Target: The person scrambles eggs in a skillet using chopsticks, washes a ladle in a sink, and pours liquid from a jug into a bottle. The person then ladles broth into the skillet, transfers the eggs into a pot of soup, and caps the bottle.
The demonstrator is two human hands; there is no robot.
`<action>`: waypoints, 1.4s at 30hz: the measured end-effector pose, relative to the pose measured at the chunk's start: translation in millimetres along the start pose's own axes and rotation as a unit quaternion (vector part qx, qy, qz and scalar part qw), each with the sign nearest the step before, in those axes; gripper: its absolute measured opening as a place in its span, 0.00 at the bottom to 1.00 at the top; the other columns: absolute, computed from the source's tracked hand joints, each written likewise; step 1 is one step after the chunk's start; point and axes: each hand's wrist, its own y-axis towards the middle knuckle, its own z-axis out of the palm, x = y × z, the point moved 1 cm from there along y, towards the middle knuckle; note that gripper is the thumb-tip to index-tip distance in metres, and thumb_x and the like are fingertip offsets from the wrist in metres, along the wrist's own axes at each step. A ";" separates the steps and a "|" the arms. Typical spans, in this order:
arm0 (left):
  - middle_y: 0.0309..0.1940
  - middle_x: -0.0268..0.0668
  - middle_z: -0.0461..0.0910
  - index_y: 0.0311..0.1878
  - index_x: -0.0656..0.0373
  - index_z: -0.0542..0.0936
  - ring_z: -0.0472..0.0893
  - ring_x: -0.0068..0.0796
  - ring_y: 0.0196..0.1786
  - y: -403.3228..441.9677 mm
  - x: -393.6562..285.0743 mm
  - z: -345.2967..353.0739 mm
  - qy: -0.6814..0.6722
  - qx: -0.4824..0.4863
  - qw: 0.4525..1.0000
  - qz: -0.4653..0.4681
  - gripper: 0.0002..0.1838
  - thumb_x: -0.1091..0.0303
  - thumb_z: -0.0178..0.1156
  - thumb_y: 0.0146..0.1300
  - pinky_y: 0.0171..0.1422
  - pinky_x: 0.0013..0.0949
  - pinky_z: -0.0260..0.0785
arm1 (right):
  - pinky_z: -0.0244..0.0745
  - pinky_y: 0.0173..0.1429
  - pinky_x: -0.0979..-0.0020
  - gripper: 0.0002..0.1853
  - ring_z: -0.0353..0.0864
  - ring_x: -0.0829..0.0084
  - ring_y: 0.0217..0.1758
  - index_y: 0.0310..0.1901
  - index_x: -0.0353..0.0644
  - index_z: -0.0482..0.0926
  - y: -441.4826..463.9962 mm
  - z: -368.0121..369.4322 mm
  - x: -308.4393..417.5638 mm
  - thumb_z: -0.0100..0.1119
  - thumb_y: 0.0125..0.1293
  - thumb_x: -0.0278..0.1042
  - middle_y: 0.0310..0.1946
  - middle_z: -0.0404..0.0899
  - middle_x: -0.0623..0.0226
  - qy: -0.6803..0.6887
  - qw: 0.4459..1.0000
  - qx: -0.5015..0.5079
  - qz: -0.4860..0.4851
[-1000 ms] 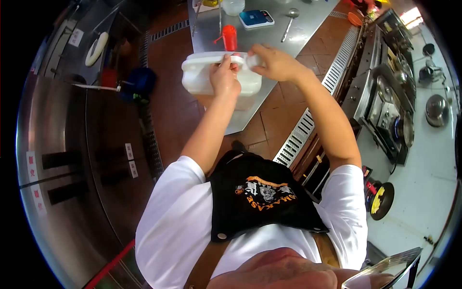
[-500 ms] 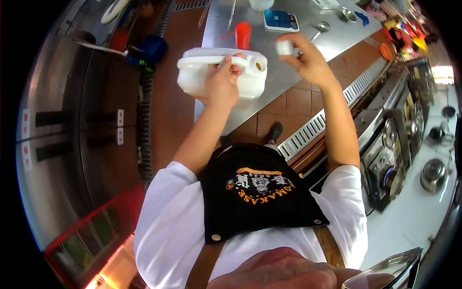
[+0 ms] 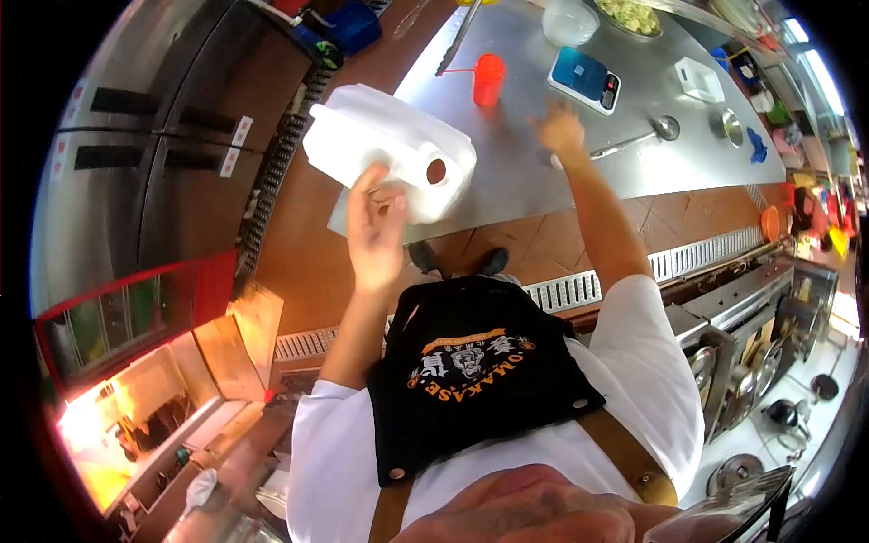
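A white plastic jug (image 3: 362, 127) with an uncapped round mouth stands tilted in view at the table's near left corner. My left hand (image 3: 376, 226) is at its near side, fingers loosely bent and apart; whether they still touch the jug I cannot tell. Over the table my right hand (image 3: 561, 131) reaches out, slightly blurred, with its fingers stretched. A small white piece, apparently the jug's cap (image 3: 555, 161), shows beside that wrist. Just beyond the right hand lies a blue-topped kitchen scale (image 3: 584, 77), and a red cup (image 3: 489, 80) stands to its left.
On the steel table (image 3: 516, 172) are a ladle (image 3: 665, 128), a clear tub (image 3: 570, 23), a white tray (image 3: 700, 81), a metal cup (image 3: 729, 127) and a bowl of chopped pale green food (image 3: 631, 16). Tongs (image 3: 460, 36) lie at the far left. Stoves (image 3: 738, 299) line the right.
My left hand has come off the jug's handle toward its near side. My right hand has moved away from near the jug's mouth, its pinch on the white cap opened. The view has turned.
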 end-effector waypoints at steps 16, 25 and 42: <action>0.44 0.46 0.75 0.50 0.58 0.71 0.75 0.47 0.47 -16.3 146.3 141.0 0.287 0.024 0.949 0.125 0.26 0.64 0.70 0.49 0.53 0.45 0.65 | 0.77 0.49 0.56 0.41 0.82 0.51 0.45 0.47 0.36 0.76 19.2 -103.5 58.0 0.54 0.51 0.73 0.41 0.82 0.52 -0.067 0.976 0.197 -0.059; 0.42 0.40 0.79 0.50 0.54 0.75 0.78 0.49 0.45 -17.1 169.5 183.2 0.356 0.277 0.884 0.124 0.31 0.53 0.74 0.42 0.50 0.46 0.66 | 0.74 0.41 0.65 0.25 0.81 0.60 0.35 0.44 0.42 0.77 -117.3 -162.6 -8.2 0.69 0.52 0.52 0.32 0.80 0.56 0.226 0.962 0.147 -0.033; 0.46 0.40 0.78 0.52 0.55 0.74 0.77 0.45 0.48 -46.3 177.1 175.0 0.291 0.288 0.887 0.216 0.35 0.55 0.75 0.37 0.51 0.44 0.66 | 0.75 0.50 0.52 0.27 0.79 0.51 0.48 0.56 0.46 0.70 -157.3 -181.4 -8.2 0.58 0.61 0.55 0.45 0.78 0.47 0.136 0.969 0.193 -0.065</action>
